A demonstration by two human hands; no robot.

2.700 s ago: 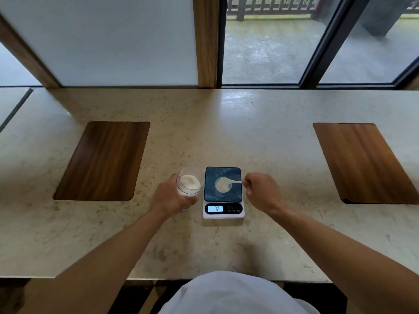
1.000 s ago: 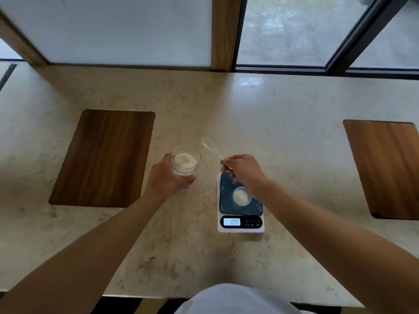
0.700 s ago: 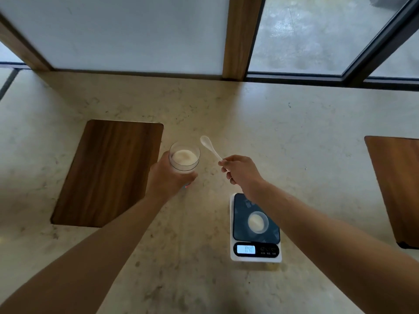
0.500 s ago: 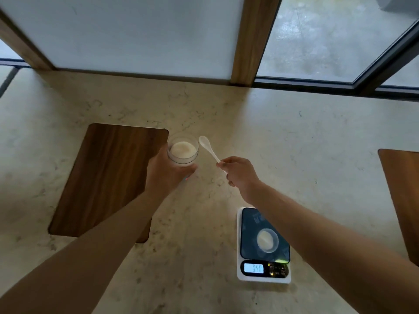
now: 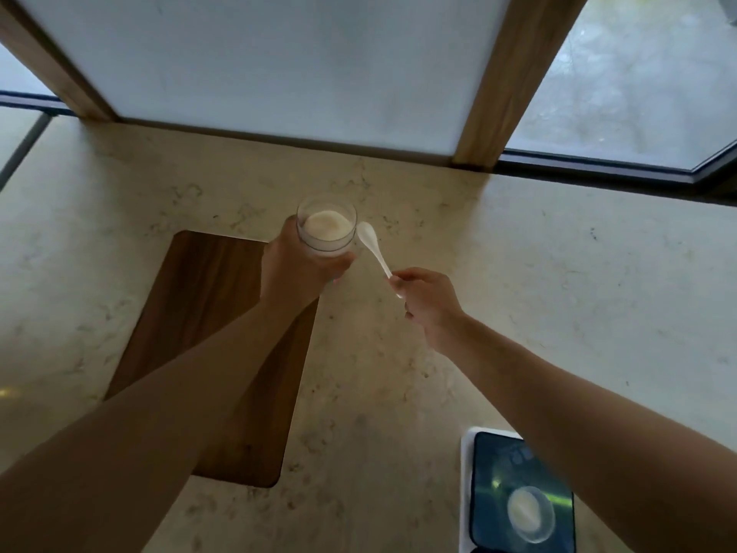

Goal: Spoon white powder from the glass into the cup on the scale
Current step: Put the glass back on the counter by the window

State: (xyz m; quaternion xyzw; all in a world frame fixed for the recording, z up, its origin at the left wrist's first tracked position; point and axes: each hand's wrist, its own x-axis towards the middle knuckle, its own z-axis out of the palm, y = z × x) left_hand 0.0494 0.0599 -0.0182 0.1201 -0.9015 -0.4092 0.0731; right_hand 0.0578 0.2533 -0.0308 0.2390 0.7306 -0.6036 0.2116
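Closest to the camera, at the bottom right, there's the white digital kitchen scale with a dark blue-black weighing plate (image 5: 474, 492). A small clear round plastic cup (image 5: 531, 514) sits on that plate with a bit of white powder in the bottom. The right forearm crosses over the scale's right side and hides part of it, and the display isn't in frame.

Everything else sits on the beige marbled stone worktop (image 5: 558, 293). Left of the scale and further out is a dark brown wooden rectangular inlay with rounded corners (image 5: 199, 313), with the left forearm stretched across it.

Well beyond the scale, the right hand (image 5: 428, 301) is pinching the handle end of a small white plastic spoon (image 5: 373, 247). Its fingers (image 5: 399, 278) are closed on the tip of the handle, and the rest of the spoon pokes up and away to the left. The bowl is just beside the right side of the glass rim, outside it rather than in, and looks empty as far as I can tell.

The left hand (image 5: 295, 269) is wrapped around the clear round drinking glass holding white powder (image 5: 326, 229), gripping the lower wall from the left and near side. The glass is far from the scale, up and to its left, past the inlay's far right corner. I can't tell if it's resting on the worktop or lifted.

Behind it all is a frosted white window panel with wooden frame posts (image 5: 279, 65).
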